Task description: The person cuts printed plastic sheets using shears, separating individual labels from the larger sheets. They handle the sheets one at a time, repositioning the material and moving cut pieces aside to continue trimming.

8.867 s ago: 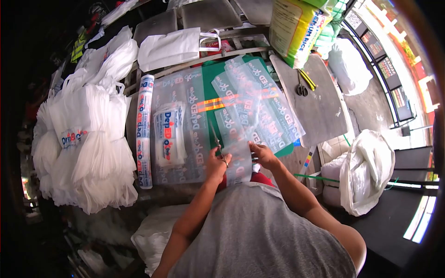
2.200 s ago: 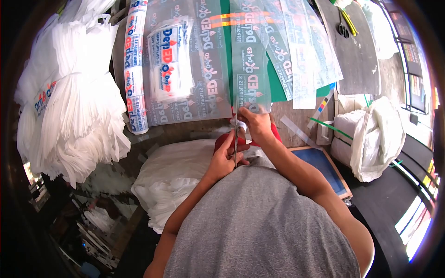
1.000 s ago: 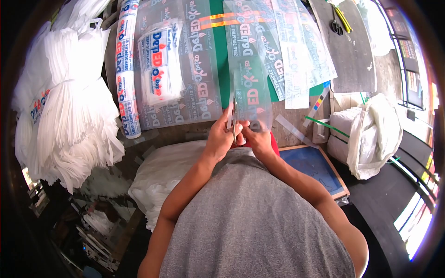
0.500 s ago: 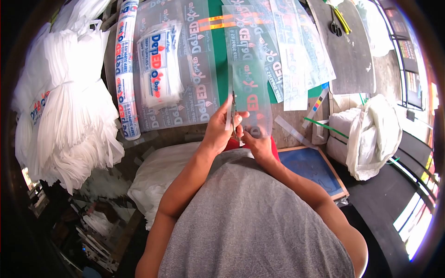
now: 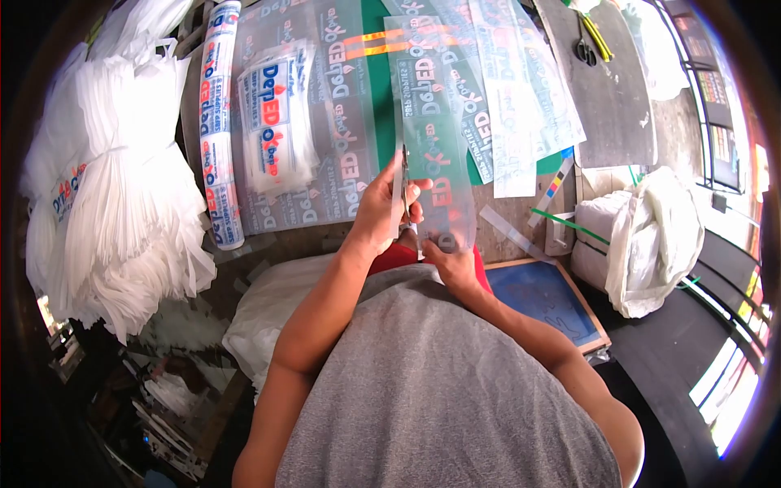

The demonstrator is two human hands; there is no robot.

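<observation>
My left hand (image 5: 389, 207) is closed round a pair of scissors (image 5: 405, 175), whose blades point away from me along the left edge of a clear printed plastic strip (image 5: 439, 175). A narrow sliver at that edge stands to the left of the blades. The near end of the strip is pinched in my right hand (image 5: 452, 262), just right of and below the scissors. From there the strip reaches away over the green mat (image 5: 384, 106). Its red and white lettering shows through the film.
A printed plastic roll (image 5: 218, 130) and a stack of printed bags (image 5: 279, 122) lie left. Bundled white bags (image 5: 122, 179) hang beyond. More printed sheets (image 5: 512, 106) lie right. Black scissors (image 5: 585, 52), a white sack (image 5: 651, 244) and a blue framed screen (image 5: 549, 297) are farther right.
My left hand and the scissors have shifted slightly away from me and left. The near end of the strip and my right hand sit slightly lower in view.
</observation>
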